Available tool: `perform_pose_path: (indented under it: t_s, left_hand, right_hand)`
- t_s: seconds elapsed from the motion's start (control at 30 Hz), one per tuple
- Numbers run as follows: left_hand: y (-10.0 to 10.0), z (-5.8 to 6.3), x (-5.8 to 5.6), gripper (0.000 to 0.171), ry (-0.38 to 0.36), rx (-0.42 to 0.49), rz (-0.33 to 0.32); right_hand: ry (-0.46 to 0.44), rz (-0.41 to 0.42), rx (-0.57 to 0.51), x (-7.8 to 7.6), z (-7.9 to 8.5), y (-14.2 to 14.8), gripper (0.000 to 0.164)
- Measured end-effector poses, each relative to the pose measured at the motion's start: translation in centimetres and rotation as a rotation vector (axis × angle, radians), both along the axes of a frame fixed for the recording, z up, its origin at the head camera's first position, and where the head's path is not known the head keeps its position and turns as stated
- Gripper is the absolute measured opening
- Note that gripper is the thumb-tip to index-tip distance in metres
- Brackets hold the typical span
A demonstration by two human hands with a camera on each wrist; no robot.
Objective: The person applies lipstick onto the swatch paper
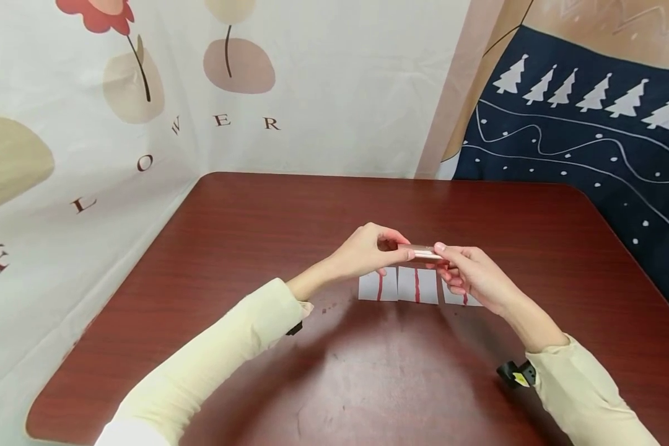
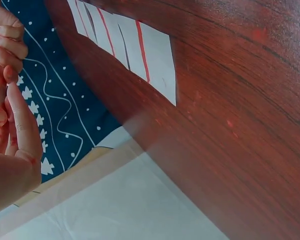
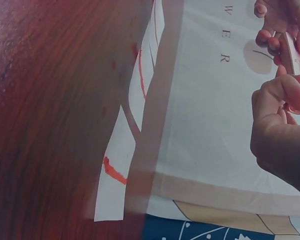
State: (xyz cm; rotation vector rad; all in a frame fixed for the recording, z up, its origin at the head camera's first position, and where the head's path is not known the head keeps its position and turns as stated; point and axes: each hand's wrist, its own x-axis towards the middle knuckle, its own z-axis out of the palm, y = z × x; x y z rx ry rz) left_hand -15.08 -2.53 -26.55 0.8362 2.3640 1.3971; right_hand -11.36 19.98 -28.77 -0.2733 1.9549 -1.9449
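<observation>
Both hands hold a small flat rectangular piece [image 1: 424, 253], pinkish brown with a pale stripe along its edge, up in front of the body. My left hand [image 1: 362, 251] pinches its left end between thumb and fingers. At the other end, my right hand [image 1: 476, 275] grips it with the thumb on top and fingers below. In the right wrist view the piece [image 3: 291, 52] shows as a slim block between both hands; I cannot tell its kind. Beneath them lie three white paper pieces [image 1: 389, 291], each with a red line; the right hand partly covers the rightmost paper [image 1: 451, 298].
The papers lie side by side on a dark red-brown wooden table [image 1: 256, 229]. Behind it hangs a white cloth [image 1: 334, 124] with flowers and letters, and at right a navy cloth [image 1: 568, 136] with white trees. A dark strap [image 1: 517, 374] sits at the right wrist.
</observation>
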Motion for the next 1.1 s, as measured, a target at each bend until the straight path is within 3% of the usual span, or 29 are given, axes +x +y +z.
perform_pose_path:
  t_s: [0.2,0.37,0.47,0.6,0.7,0.77,0.97,1.1]
  left_hand:
    - [0.0,-0.1,0.2,0.022,-0.030,0.068,0.032]
    - [0.4,-0.3,0.1,0.022,-0.138,0.208,0.117]
    - [0.7,-0.3,-0.1,0.022,-0.163,0.274,0.163]
    - [1.1,0.1,-0.3,0.023,-0.137,0.315,0.187]
    - [1.2,0.0,-0.2,0.024,-0.106,0.317,0.198]
    - [1.2,0.0,-0.1,0.023,-0.066,0.299,0.202]
    - [1.6,-0.2,0.2,0.019,0.112,0.163,0.192]
    - [1.6,-0.1,0.3,0.018,0.166,0.118,0.160]
  right_hand:
    - [0.006,0.028,-0.029,0.2,-0.4,0.0,0.028]
    - [0.034,0.066,-0.034,0.1,-0.9,-0.2,0.029]
    - [0.042,0.094,-0.049,-0.1,-1.0,-0.5,0.032]
    - [0.027,0.092,-0.066,-0.1,-0.8,-1.0,0.034]
    - [0.031,0.027,-0.025,0.1,-0.8,-1.4,0.033]
    - [0.107,-0.042,0.053,0.3,-0.9,-1.7,0.034]
    - [0.555,-0.219,0.386,0.4,-1.1,-2.7,0.034]
    - [0.624,-0.224,0.459,0.2,-0.8,-3.5,0.031]
